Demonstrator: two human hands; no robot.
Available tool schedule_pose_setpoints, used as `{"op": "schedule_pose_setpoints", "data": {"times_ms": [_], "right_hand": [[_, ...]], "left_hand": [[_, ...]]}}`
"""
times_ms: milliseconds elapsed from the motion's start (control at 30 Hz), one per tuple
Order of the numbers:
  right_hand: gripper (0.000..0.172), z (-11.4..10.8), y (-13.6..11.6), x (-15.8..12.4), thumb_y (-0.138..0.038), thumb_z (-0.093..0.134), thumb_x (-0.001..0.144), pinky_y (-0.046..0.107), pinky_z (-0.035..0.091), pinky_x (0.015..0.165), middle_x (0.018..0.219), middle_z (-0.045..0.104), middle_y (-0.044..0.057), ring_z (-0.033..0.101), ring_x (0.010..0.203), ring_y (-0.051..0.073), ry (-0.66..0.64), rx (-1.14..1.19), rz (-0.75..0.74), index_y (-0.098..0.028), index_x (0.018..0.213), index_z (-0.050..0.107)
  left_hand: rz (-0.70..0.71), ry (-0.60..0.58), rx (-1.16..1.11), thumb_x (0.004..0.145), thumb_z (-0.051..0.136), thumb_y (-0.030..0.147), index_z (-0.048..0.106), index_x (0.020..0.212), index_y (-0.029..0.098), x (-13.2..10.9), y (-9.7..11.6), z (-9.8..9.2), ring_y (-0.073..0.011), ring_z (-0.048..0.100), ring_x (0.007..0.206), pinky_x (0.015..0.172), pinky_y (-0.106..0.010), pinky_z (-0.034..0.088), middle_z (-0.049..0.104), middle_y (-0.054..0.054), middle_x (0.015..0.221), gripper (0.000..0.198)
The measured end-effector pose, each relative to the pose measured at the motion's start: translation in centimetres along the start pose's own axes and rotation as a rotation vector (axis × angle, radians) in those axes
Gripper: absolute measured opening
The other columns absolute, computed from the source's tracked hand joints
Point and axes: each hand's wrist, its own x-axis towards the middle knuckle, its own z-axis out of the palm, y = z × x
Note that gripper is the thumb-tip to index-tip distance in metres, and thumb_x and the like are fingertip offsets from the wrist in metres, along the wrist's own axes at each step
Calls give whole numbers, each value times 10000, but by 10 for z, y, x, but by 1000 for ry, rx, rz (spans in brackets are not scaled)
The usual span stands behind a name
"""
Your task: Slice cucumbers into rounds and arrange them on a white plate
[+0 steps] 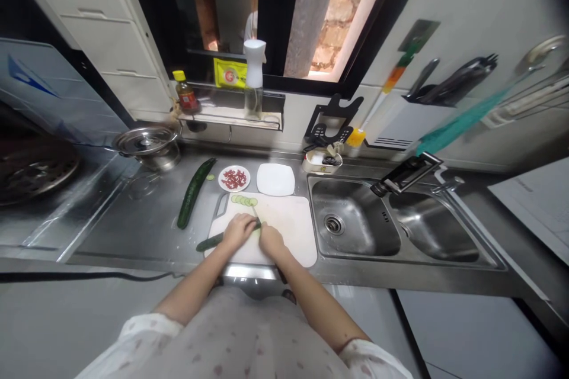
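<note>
A white cutting board (pixel 288 219) lies on the steel counter. My left hand (pixel 240 230) presses a cut cucumber (pixel 208 243) against it, fingers closed round the vegetable. In my right hand (pixel 271 241), closed at the cucumber's cut end, is a knife; its thin blade (pixel 255 211) points away from me, and the fist hides the handle. A short row of cucumber slices (pixel 242 199) lies at the board's far edge, beside the blade tip. Left of the board rests a whole cucumber (pixel 193 195), with a small cut-off end piece (pixel 210 177) near it.
Behind the board stand a round plate (pixel 221 179) of red chopped pieces and a white square plate (pixel 275 179). A double sink (pixel 355 219) with a black faucet (pixel 400 174) adjoins on the right. A lidded steel pot (pixel 149 145) stands back left, below a shelf (pixel 222 117) with bottles.
</note>
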Motion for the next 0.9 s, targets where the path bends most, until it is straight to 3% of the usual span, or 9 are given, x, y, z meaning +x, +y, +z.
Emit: {"op": "schedule_pose_setpoints", "data": {"times_ms": [567,800,900], "right_hand": [[320,1,24,-46,-49,397,858,281,453,751,1022,669,175,642,992,235,-69,-35,7,-90,1140,543],[331,-15,38,-56,-116,367,907,282,433,731,962,659,143,636,942,226,-19,-93,19,-125,1188,540],[357,-23,41,-57,-136,316,941,287,428,702,1025,621,129,644,884,211,51,-188,38,-179,1235,513]], "left_hand": [[23,18,13,928,490,303,679,969,215,-2,1,3,-197,578,897,844,-337,446,679,-61,938,212],[-69,-33,114,936,472,330,684,1030,229,-2,7,0,-193,587,960,859,-304,439,692,-47,1010,252],[-126,-24,103,941,464,337,679,1065,239,-2,5,1,-194,593,1004,894,-304,440,692,-45,1061,267]]}}
